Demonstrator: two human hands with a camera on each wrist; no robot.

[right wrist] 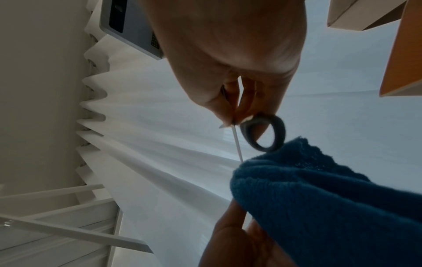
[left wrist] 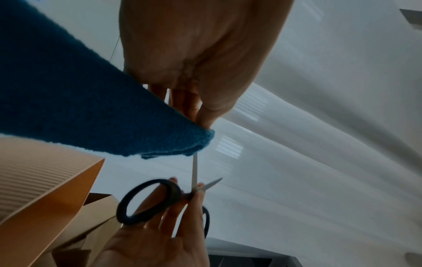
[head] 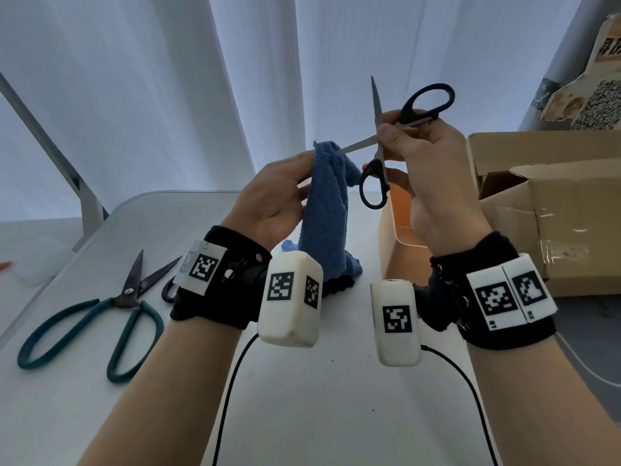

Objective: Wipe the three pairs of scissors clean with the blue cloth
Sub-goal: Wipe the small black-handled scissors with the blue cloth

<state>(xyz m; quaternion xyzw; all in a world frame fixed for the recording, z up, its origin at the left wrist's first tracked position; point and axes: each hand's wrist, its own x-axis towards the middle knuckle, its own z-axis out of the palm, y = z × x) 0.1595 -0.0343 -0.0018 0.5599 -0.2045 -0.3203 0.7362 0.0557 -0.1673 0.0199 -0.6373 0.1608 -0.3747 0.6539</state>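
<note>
My right hand [head: 416,153] holds the black-handled scissors [head: 408,111] up in the air, spread open, pinched near the pivot. One blade points up; the other points left into the blue cloth [head: 327,203]. My left hand [head: 279,193] pinches the top of the cloth around that blade tip, and the rest of the cloth hangs down to the table. The left wrist view shows the blade [left wrist: 194,173] entering the cloth [left wrist: 91,117]. Teal-handled scissors [head: 97,317] lie open on the table at left. A third, dark pair [head: 168,284] lies partly hidden behind my left wrist.
An orange-lined bin [head: 398,227] stands just right of the cloth, with an open cardboard box [head: 551,210] behind it. White curtains hang beyond the white table [head: 302,381]. A slanted metal pole [head: 60,163] rises at left. Cables run from both wrist cameras.
</note>
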